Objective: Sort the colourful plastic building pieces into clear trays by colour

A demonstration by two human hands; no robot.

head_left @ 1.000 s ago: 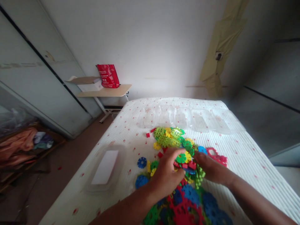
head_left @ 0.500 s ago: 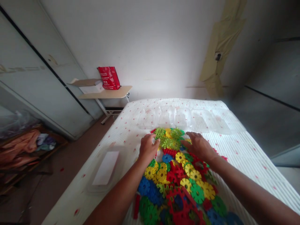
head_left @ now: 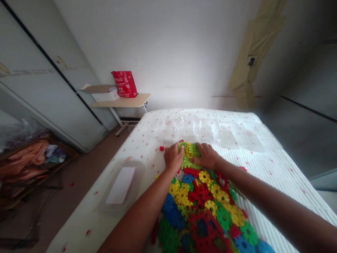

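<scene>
A long heap of flat plastic building pieces lies on the bed, with yellow notched discs (head_left: pixel 183 195), green notched discs (head_left: pixel 223 217), blue discs (head_left: pixel 173 214) and red interlocking pieces (head_left: pixel 201 193). At its far end are light green square pieces (head_left: pixel 191 153), between my two hands. My left hand (head_left: pixel 173 156) is cupped against their left side, thumb raised and apart. My right hand (head_left: pixel 206 156) presses on their right side, its fingers stretched over the pieces and thumb apart. Neither hand is lifted off the heap.
Clear plastic trays (head_left: pixel 210 131) stand in a row beyond the heap. To the left lies a clear lidded box (head_left: pixel 105 207) with a white card (head_left: pixel 121 185). A lone red piece (head_left: pixel 161 148) rests on the white bedspread (head_left: pixel 142 144). A side table (head_left: pixel 131 101) holds a red bag (head_left: pixel 125 84).
Both hands have moved closer together, the right one leftwards, squeezing the light green pieces into a narrower group. A red piece now shows separately to the left of my left hand.
</scene>
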